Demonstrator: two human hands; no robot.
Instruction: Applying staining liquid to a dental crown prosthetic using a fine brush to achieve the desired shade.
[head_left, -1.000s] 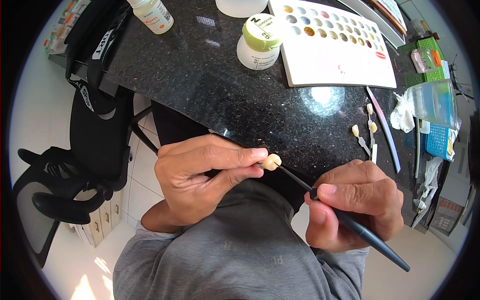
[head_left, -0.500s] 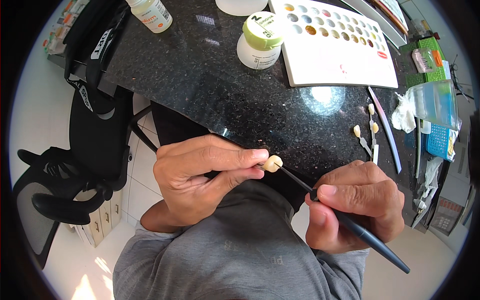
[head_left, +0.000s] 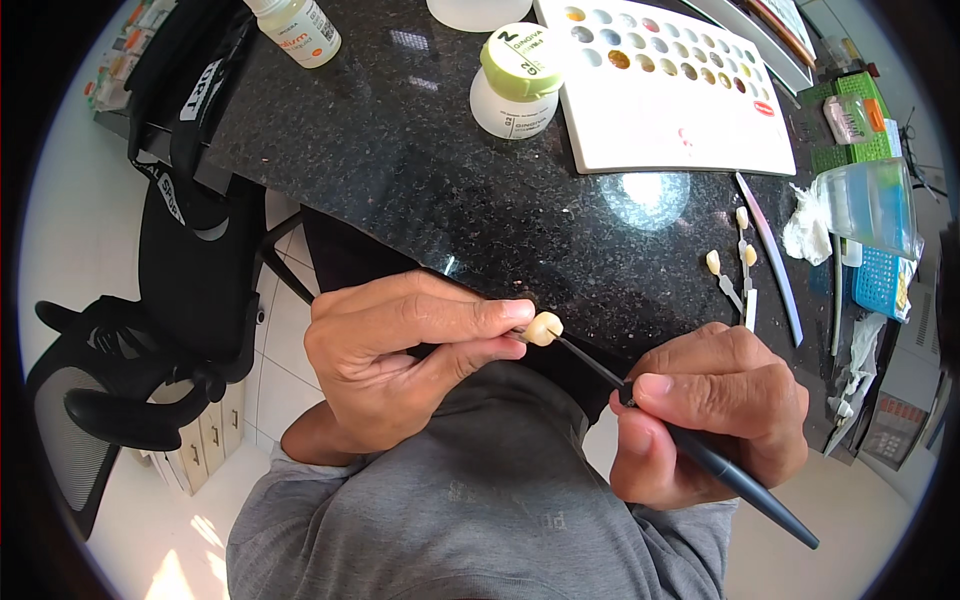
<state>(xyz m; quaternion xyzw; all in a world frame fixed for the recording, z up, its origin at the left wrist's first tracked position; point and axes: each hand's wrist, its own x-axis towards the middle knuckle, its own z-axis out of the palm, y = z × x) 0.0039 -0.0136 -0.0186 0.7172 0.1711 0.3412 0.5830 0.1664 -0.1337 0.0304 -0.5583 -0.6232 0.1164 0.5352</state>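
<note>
A cream-coloured dental crown [head_left: 543, 328] sits just beyond the thumb and forefinger of my left hand [head_left: 385, 350]. These fingers are pinched together, with a bit of a thin dark holder showing between them and the crown; most of it is hidden. My right hand [head_left: 715, 415] grips a fine brush [head_left: 735, 473] with a dark blue-grey handle, much like a pen. The brush's thin dark tip reaches up and left to touch the crown's right side. Both hands are close together before the table's front edge.
On the black speckled table [head_left: 400, 190] stand a green-lidded jar [head_left: 515, 100] and a liquid bottle [head_left: 298, 35]. Behind lies a white palette [head_left: 670, 130] with coloured wells. To the right are tooth shade tabs [head_left: 735, 285], a long pink-blue file [head_left: 770, 260] and a clear container [head_left: 870, 205].
The crown has shifted very slightly left, and the brush tip with it still meets its right side. Both hands keep their grips and nearly the same places.
</note>
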